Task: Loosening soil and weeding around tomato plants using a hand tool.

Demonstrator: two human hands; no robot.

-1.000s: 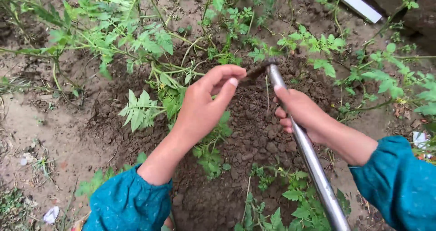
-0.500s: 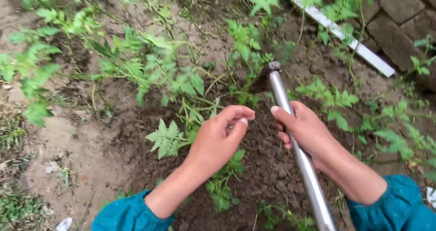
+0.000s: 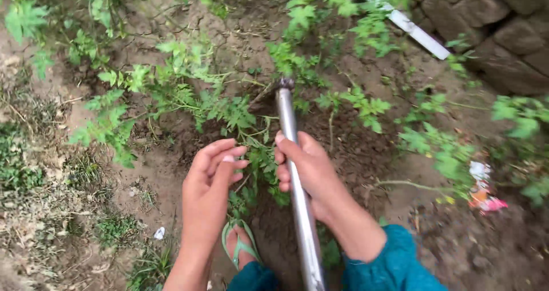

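Right hand (image 3: pixel 306 168): grip closed around the metal handle (image 3: pixel 294 171).
Left hand (image 3: pixel 209 182): grip loosely open, empty, just left of the handle, over leafy plants (image 3: pixel 229 111).

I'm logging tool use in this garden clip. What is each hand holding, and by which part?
The right hand grips the metal tool handle partway along its shaft, below the head. The left hand holds nothing visible.

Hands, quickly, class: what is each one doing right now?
Left hand: open, fingers loosely curled, holding nothing, beside the leafy plant.
Right hand: closed around the metal tool handle.
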